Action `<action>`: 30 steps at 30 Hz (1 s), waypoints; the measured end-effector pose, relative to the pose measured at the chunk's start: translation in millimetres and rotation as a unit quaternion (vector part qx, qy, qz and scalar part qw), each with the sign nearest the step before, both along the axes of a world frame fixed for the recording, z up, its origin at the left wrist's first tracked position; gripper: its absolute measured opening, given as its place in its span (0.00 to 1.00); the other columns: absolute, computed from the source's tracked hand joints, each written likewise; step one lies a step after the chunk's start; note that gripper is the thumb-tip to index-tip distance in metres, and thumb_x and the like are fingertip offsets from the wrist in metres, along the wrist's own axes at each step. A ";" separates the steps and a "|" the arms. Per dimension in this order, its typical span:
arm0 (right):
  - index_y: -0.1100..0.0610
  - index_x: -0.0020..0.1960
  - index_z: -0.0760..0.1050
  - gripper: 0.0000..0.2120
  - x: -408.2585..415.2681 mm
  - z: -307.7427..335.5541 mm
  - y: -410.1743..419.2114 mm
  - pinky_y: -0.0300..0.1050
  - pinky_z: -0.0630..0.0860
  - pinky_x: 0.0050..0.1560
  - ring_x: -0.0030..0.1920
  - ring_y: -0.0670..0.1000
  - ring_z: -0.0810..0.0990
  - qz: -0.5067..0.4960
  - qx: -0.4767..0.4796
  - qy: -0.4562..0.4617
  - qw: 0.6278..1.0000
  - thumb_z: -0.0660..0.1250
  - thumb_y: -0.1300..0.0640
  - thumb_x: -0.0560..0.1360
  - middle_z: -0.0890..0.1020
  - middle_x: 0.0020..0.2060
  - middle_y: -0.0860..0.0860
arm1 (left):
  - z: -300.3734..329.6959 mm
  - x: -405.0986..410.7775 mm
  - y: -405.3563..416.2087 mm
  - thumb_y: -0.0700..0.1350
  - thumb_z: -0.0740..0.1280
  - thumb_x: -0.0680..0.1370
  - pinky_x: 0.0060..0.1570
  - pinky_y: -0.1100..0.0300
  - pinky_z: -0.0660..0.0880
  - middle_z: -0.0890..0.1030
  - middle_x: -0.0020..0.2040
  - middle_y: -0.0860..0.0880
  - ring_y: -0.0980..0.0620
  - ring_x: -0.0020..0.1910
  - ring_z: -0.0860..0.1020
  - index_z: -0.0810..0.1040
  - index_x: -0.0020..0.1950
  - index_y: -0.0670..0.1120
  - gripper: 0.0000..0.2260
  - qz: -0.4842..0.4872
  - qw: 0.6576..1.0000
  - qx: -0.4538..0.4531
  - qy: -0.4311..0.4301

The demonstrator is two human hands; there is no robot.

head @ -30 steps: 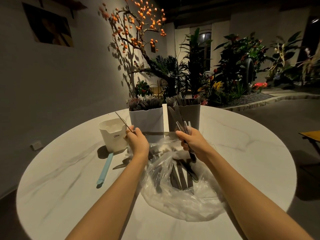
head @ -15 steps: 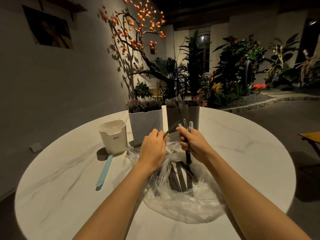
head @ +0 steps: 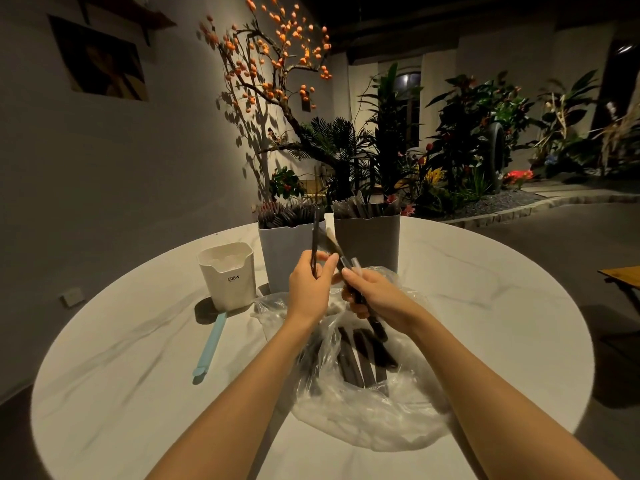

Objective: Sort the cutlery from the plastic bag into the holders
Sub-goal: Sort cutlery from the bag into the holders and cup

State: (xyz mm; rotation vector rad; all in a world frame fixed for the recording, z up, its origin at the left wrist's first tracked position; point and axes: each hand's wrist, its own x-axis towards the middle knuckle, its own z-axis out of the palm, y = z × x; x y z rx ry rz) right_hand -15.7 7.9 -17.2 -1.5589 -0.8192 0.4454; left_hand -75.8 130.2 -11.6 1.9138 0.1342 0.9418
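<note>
Pinching one dark utensil [head: 315,237] upright, the left hand [head: 309,289] hovers above the plastic bag [head: 374,410]. The right hand [head: 375,295] grips a bundle of cutlery [head: 360,299], fingers clamped round it.

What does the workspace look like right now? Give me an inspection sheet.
Surface: round white marble-look table, lit from above.
Job's things: clear plastic bag holding dark cutlery; light grey holder and dark grey holder, both full; white holder to their left.
Clutter: light blue utensil lying flat by the white holder.
Hands: left hand pinches one dark piece upright; right hand grips a bundle of cutlery.
Cables: nothing seen.
Surroundings: dim room, orange-fruited tree, potted plants, wall picture.
</note>
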 end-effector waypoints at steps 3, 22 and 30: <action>0.62 0.59 0.74 0.17 -3.9 -0.5 2.0 0.34 0.66 0.29 0.28 0.44 0.66 0.017 -0.030 -0.025 0.999 0.53 0.51 0.83 0.71 0.31 0.49 | 1.2 -0.5 -2.6 0.49 0.68 0.78 0.46 0.54 0.79 0.78 0.39 0.46 0.48 0.41 0.79 0.72 0.45 0.53 0.05 -0.009 0.998 -0.068 -0.009; 0.63 0.56 0.75 0.16 1.7 1.7 -1.7 0.33 0.68 0.28 0.27 0.45 0.70 0.020 -0.045 0.048 0.998 0.54 0.53 0.83 0.76 0.32 0.50 | 9.3 -6.1 -2.8 0.49 0.55 0.84 0.24 0.70 0.65 0.78 0.31 0.53 0.60 0.24 0.67 0.71 0.44 0.47 0.12 -0.001 0.953 -0.304 -0.014; 0.61 0.47 0.71 0.13 3.5 -3.1 2.2 0.33 0.69 0.28 0.25 0.44 0.70 0.013 -0.030 0.058 0.998 0.55 0.53 0.83 0.77 0.30 0.50 | 3.3 -1.8 -8.7 0.48 0.56 0.84 0.25 0.70 0.63 0.77 0.38 0.49 0.57 0.28 0.65 0.77 0.44 0.45 0.15 -0.046 0.956 -0.290 0.023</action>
